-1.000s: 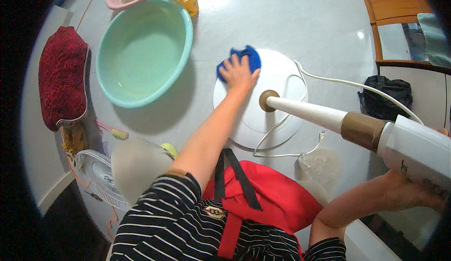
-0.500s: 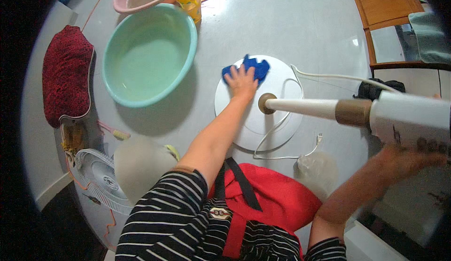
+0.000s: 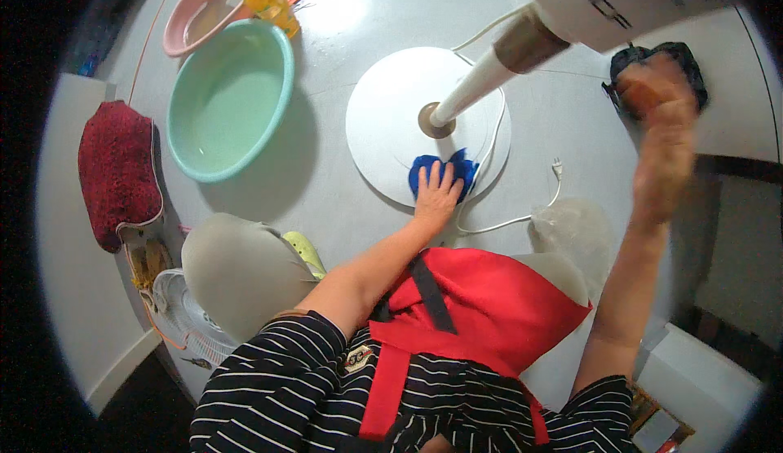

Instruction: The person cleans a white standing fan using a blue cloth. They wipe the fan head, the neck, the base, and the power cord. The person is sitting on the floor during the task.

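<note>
A white standing fan lies tilted, its round base [image 3: 383, 119] on the grey floor and its pole [image 3: 477, 86] rising to the white housing [image 3: 603, 0] at the top right. My left hand [image 3: 436, 196] presses flat on a blue cloth [image 3: 462, 166] at the near edge of the base. My right hand [image 3: 665, 151] is raised and blurred just below the housing; whether it grips the housing is unclear. I wear a striped shirt and a red apron.
A green basin [image 3: 228, 102] of water sits left of the base, with a pink basin [image 3: 196, 21] and a yellow bottle [image 3: 273, 4] behind it. A red mat [image 3: 114, 172] and a white fan grille [image 3: 183, 314] lie left. The cord [image 3: 522, 216], a clear bag [image 3: 571, 225] and a black bag [image 3: 689, 57] lie right.
My left hand and the blue cloth moved from the far side of the base to its near edge. The housing swung from the right up to the top, and my right hand rose with it.
</note>
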`<state>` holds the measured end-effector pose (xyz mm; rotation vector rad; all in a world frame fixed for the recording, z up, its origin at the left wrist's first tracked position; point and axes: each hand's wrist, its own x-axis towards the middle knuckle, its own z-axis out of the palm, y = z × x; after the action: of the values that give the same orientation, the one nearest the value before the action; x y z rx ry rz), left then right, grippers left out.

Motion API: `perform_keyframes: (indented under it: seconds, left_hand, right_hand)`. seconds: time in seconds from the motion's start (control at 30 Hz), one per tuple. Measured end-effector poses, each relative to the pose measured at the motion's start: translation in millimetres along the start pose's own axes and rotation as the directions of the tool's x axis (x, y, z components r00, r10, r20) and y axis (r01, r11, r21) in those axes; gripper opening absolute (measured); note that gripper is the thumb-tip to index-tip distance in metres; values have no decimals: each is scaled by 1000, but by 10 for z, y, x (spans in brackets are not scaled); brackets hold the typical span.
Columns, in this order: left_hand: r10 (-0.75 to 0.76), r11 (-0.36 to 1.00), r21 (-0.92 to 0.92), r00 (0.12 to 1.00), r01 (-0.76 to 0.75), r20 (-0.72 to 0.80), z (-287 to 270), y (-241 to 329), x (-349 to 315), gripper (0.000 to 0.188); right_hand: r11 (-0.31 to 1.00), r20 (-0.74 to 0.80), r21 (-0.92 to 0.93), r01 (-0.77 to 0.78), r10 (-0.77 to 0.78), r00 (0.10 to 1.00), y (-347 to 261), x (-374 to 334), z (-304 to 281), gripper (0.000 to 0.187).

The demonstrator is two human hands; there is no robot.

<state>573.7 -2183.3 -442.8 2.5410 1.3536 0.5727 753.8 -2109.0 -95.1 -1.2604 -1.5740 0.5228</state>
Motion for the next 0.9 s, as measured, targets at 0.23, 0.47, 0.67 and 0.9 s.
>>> perform_keyframes:
  seconds: [0.23, 0.47, 0.67, 0.9]
  left_hand:
    - [114, 951, -307, 972, -46, 204, -4, 160, 1059, 21]
    - [-535, 425, -324, 523, 845, 663, -1333, -1147, 915, 46]
    - [-71, 911, -400, 994, 99, 85, -947, -1705, 1770, 44]
    - [51, 999, -5, 941, -52, 335, -16, -1671, 2753, 38]
  right_hand:
    - [750, 383, -661, -29, 370, 846, 1551, -2110, 492, 25]
    - [805, -118, -416, -423, 413, 903, 1990, -2372, 955, 24]
    - [882, -114, -356, -308, 286, 951, 2168, -2481, 1308, 14]
    - [851, -73, -300, -430, 429, 900, 2057, -2767, 1099, 15]
